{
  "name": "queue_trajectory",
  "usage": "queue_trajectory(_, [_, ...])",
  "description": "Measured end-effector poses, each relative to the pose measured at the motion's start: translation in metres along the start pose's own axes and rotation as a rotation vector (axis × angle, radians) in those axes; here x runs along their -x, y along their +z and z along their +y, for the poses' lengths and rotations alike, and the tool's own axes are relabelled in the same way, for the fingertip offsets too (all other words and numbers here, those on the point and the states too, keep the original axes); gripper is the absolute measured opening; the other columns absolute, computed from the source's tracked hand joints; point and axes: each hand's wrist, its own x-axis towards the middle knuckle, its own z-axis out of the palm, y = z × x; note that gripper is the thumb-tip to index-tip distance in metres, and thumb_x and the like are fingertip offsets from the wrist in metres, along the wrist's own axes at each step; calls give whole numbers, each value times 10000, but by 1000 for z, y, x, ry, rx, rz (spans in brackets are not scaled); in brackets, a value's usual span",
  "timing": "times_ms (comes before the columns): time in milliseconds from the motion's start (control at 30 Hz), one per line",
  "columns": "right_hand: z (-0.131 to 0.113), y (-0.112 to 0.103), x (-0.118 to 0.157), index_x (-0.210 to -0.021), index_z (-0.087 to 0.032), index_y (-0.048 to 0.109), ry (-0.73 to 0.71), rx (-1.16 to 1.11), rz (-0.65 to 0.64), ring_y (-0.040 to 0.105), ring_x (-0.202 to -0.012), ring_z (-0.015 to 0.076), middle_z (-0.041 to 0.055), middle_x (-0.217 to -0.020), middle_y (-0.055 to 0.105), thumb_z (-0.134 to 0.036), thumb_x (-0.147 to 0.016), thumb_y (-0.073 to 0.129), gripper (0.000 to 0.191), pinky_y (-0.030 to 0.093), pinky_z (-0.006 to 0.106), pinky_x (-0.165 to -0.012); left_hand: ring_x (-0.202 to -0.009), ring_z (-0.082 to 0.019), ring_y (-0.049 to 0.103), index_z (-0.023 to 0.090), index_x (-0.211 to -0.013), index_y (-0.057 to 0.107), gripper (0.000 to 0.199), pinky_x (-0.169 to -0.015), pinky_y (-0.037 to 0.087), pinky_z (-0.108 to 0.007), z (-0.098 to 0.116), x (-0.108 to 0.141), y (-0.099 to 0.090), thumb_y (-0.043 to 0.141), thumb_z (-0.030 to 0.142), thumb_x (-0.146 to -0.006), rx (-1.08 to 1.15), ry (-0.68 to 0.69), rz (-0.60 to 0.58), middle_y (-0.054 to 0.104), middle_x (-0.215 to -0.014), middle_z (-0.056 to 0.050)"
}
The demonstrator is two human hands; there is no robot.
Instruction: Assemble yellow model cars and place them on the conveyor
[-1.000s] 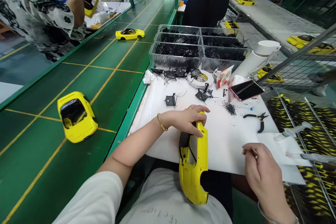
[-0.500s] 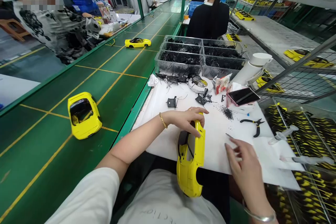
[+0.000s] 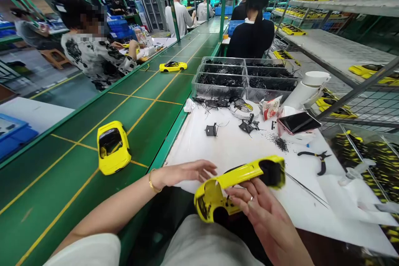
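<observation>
A yellow toy car body shell (image 3: 240,176) is tilted above the near edge of the white work surface, its hollow side partly turned toward me. My right hand (image 3: 264,208) holds it from below and the right, with fingers against its side. My left hand (image 3: 187,173) is just left of the shell, fingers stretched out and apart, holding nothing. Thin metal tweezers (image 3: 307,191) lie on the table to the right. Beyond the shell are a small black part with wires (image 3: 211,129) and another dark wired piece (image 3: 247,126).
A green conveyor (image 3: 149,118) on the left carries yellow car shells (image 3: 114,147). A divided clear bin (image 3: 245,91) of black parts stands at the back. Pliers (image 3: 321,160), a phone (image 3: 299,122), a white bottle (image 3: 305,91) and a rack (image 3: 330,45) are right. Co-workers sit ahead and left.
The shell has swung from upright to lying slantwise, passing from my left hand to my right. The tweezers that were at my right fingers now lie on the table. My view has tilted up.
</observation>
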Motion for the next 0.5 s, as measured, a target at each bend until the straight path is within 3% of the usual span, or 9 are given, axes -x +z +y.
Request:
queue_trajectory(67, [0,3,-2,-1218,-227,592,0,-28,20,582,-1228,270,114,-1307,596,-374,-834,718,430,500,391,-1023,-1303,-304,470,229,-1429,388,661,-1075,396,-437,-5,3,8,608,520,-878,26,-45,37,474,-1431,-116])
queue_trajectory(167, [8,-4,-17,-1248,-214,568,-41,-69,50,551,-1273,292,138,-1370,559,-358,-895,641,388,430,491,-1097,-1196,-262,533,219,-1356,409,681,-1012,448,-404,-15,-15,11,741,377,-782,20,-121,299,533,-1318,-102])
queue_trajectory(233, [12,-14,-20,-1299,-214,544,-56,-80,51,583,-1233,302,156,-1386,550,-366,-897,636,440,457,518,-1063,-1132,-242,559,189,-1304,444,585,-1002,450,-400,-19,-30,7,692,382,-811,3,-157,456,574,-1236,-101])
queue_trajectory(333, [6,-36,1,-1315,-227,565,-110,45,61,673,-1070,285,165,-1350,580,-386,-876,659,477,550,484,-931,-1127,-256,572,172,-1275,477,515,-1020,441,-419,-20,-44,5,608,423,-845,-9,-217,576,603,-1207,-107])
queue_trajectory(400, [-7,-58,27,-1253,-238,616,-253,231,181,695,-959,241,139,-1212,660,-390,-874,667,412,578,418,-851,-1189,-272,548,183,-1254,504,498,-1067,414,-429,-20,-44,7,603,439,-837,-115,-239,647,590,-1260,-106])
queue_trajectory(500, [-37,-112,65,-1198,-238,633,-555,542,566,679,-940,215,89,-999,703,-361,-847,713,381,562,356,-819,-1251,-291,517,208,-1290,475,523,-1082,424,-459,-26,-38,5,534,522,-877,-330,-239,716,540,-1334,-112])
